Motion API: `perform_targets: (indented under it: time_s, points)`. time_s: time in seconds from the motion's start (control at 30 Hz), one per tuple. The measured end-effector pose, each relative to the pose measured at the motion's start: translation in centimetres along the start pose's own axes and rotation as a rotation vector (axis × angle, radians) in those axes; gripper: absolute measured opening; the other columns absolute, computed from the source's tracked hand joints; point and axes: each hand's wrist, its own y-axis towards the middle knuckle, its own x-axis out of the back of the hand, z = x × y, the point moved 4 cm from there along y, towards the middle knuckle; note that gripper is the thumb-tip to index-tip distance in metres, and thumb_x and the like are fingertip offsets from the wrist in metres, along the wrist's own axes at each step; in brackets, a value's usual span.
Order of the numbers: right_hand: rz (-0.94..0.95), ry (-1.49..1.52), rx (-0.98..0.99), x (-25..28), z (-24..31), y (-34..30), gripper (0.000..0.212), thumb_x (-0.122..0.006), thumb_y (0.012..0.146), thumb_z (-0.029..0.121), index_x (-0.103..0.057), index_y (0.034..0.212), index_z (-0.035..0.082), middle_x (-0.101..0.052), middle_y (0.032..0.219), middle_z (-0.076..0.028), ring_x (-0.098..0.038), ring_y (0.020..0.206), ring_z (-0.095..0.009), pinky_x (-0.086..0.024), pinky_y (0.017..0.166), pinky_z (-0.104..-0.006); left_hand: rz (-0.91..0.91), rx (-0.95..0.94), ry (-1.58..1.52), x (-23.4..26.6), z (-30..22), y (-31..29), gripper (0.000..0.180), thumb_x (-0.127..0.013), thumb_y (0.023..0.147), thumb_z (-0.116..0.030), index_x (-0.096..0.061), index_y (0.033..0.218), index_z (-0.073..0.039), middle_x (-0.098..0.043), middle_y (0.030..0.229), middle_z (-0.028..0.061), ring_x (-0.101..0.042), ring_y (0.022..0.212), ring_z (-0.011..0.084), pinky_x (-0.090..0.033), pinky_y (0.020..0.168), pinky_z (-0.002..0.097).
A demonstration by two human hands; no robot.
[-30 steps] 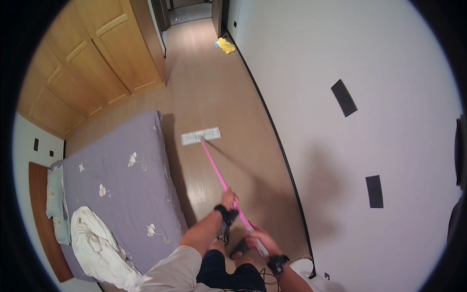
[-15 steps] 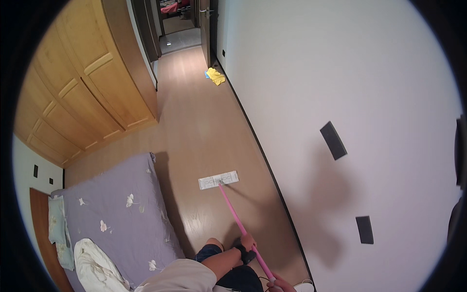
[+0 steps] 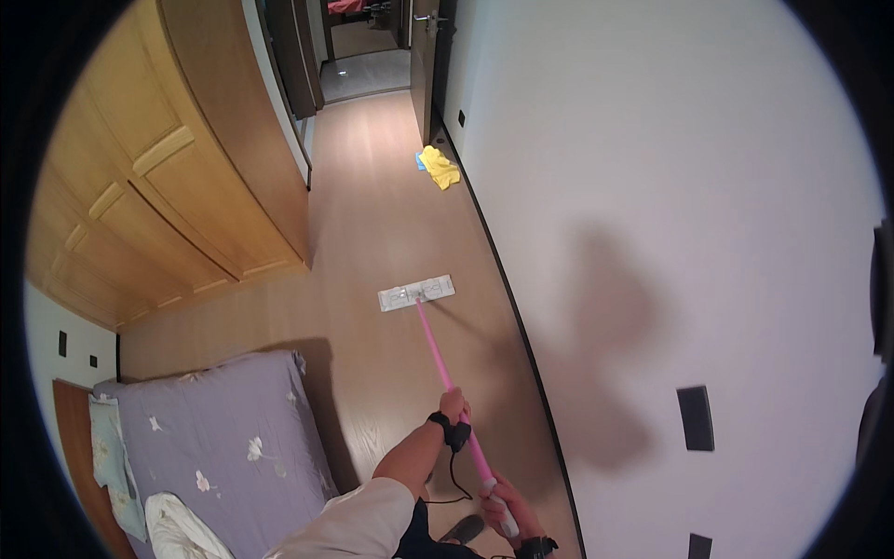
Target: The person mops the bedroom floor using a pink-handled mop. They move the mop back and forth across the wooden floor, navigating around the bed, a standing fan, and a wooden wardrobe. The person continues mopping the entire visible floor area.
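Note:
A flat mop with a pink pole [image 3: 434,348] slants across the wooden floor [image 3: 372,224]. Its white rectangular head [image 3: 395,299] lies flat on the boards between the bed and the right wall. My left hand [image 3: 453,405] is wrapped round the middle of the pole, the arm stretched forward. Lower down, my right hand [image 3: 503,496] closes round the pale grip at the pole's near end. Black bands with a device sit on both wrists, and a dark cable hangs from the left one.
A bed [image 3: 223,429] with a purple flowered cover stands at left, a wooden wardrobe [image 3: 177,177] beyond it. Yellow and blue cloths [image 3: 441,168] lie by the open door [image 3: 424,70]. A white wall [image 3: 577,158] runs along the right. A shoe [image 3: 463,529] shows below.
I have come forward along the floor, and both arms reach farther out. The mop head has slid ahead, away from the bed's side toward the doorway. Both hands keep their hold on the pole.

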Motion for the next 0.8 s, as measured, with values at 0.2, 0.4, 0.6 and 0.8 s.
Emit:
perform_targets:
  time_s: [0.2,0.4,0.6,0.8]
  points:
    - [0.005,-0.006,-0.010,-7.3,4.5,6.7,0.056,-0.057,0.100,0.007,-0.037,0.152,0.013,-0.054,0.090,-0.007,-0.046,0.062,-0.008,-0.041,0.047,-0.0201,0.170,-0.304,0.034,-1.4,-10.6,3.5,0.031,-0.049,0.103,-0.021,-0.047,0.074,-0.009,-0.053,0.055,0.0099,-0.058,0.048,0.0264,-0.045,0.042,0.0407]
    - [-0.324,-0.387,0.037,-8.8,5.5,-0.8,0.066,-0.057,0.103,0.015,-0.026,0.161,0.013,-0.053,0.078,-0.002,-0.045,0.051,-0.007,-0.039,0.039,-0.0207,0.398,-0.801,1.117,-4.5,-8.1,-3.9,0.039,-0.048,0.104,-0.027,-0.056,0.073,-0.005,-0.062,0.060,0.0157,-0.065,0.054,0.0287,-0.053,0.050,0.0415]
    - [-0.393,-0.322,-0.074,-12.1,10.4,-6.4,0.073,-0.059,0.101,0.014,-0.022,0.164,0.015,-0.056,0.088,-0.004,-0.046,0.053,-0.008,-0.041,0.041,-0.0222,0.055,0.015,0.353,-9.0,-2.8,-5.8,0.029,-0.052,0.102,-0.025,-0.057,0.087,-0.002,-0.068,0.077,0.0177,-0.070,0.067,0.0305,-0.057,0.058,0.0436]
    - [-0.415,-0.255,-0.040,-18.2,16.9,1.6,0.066,-0.054,0.103,0.012,-0.026,0.162,0.014,-0.057,0.087,-0.005,-0.047,0.052,-0.009,-0.042,0.041,-0.0212,-0.006,-0.145,0.610,-9.2,-8.9,3.7,0.027,-0.058,0.099,-0.026,-0.062,0.092,0.000,-0.071,0.082,0.0158,-0.070,0.066,0.0309,-0.058,0.059,0.0448]
